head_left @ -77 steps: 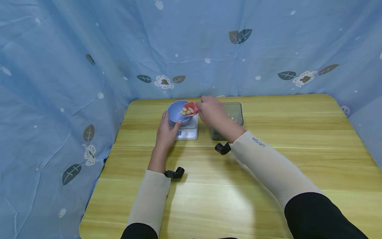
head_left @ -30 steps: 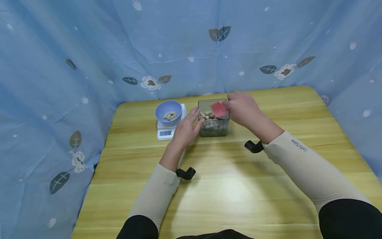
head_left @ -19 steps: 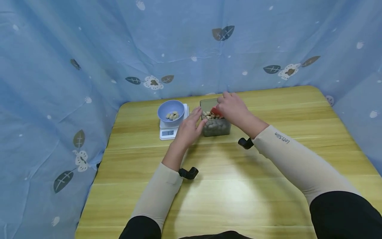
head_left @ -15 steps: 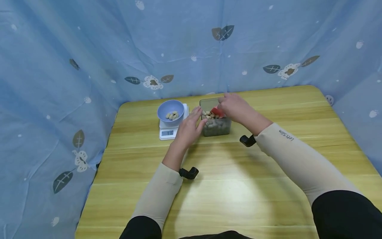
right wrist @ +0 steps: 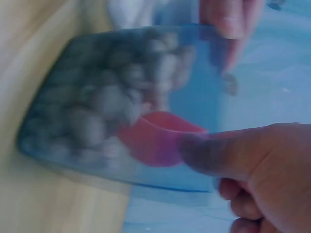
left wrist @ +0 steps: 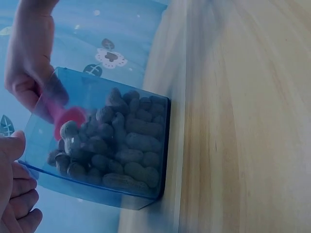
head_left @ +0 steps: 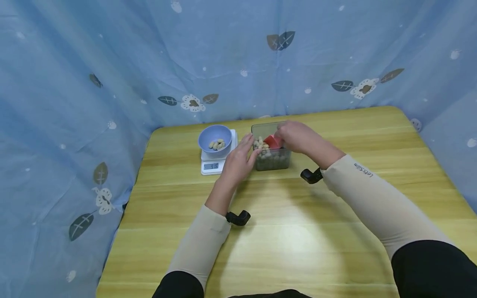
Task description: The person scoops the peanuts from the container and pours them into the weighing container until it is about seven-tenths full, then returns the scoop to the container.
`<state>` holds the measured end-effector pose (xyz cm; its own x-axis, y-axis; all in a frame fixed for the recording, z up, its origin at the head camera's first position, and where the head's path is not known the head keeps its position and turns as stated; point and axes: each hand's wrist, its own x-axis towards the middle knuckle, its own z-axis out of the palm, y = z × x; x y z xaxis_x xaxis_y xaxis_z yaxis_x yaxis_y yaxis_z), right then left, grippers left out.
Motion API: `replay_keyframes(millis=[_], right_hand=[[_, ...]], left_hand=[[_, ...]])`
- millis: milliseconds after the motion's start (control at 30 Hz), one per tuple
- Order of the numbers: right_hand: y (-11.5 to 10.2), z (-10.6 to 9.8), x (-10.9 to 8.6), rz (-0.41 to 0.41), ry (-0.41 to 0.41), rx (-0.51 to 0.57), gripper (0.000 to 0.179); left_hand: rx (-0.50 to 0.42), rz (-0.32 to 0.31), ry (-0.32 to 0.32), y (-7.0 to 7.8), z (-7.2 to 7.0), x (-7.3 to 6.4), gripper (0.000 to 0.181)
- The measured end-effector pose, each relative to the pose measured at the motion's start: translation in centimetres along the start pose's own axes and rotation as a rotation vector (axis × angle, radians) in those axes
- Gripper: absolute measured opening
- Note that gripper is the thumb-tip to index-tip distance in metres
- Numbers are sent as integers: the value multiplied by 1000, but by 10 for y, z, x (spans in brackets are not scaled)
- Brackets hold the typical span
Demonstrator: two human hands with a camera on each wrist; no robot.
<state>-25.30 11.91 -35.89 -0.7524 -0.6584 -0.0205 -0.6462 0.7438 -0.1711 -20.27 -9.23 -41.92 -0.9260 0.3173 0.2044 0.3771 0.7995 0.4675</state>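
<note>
My right hand [head_left: 296, 136] grips the handle of a small red scoop [head_left: 273, 142], whose cup dips among unshelled peanuts [right wrist: 87, 116] in a see-through plastic container [head_left: 273, 160]. Whether the cup holds any peanuts is unclear, since the right wrist view is blurred. At the container's left side, my left hand [head_left: 239, 161] touches the wall and rim near the front corner, fingers fairly straight and thumb apart. To the left, a blue bowl [head_left: 209, 136] with several peanuts [head_left: 217, 144] sits on a white kitchen scale [head_left: 205, 167] with a lit digital display.
The wooden table [head_left: 283, 248] extends towards me and to the right of the container. Behind it hangs a blue patterned curtain [head_left: 238, 49], close to the back edge. Black wrist cameras [head_left: 238, 218] stick out inward from both wrists.
The scoop, earlier tilted over the bowl with peanuts in it, is now down in the container. Peanuts now lie in the bowl. My left hand has moved from the bowl to the container.
</note>
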Motion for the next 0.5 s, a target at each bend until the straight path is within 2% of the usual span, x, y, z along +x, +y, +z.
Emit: replay_keyframes(millis=[67,200,367,500], right_hand=[[0,-4,0,30,-43,40,13],[2,-4,0,58,-66,102,16],[3,5,1,55,-54,110,20],[6,3,-2,61,-30,180,19]], left_hand=[[-9,-3,-3,0,1,0,58],[-25,-5,3,1,2,-1,58],[-35,-20,-1,1,2,-1,58],[-35,-21,9,0,2,0,58]])
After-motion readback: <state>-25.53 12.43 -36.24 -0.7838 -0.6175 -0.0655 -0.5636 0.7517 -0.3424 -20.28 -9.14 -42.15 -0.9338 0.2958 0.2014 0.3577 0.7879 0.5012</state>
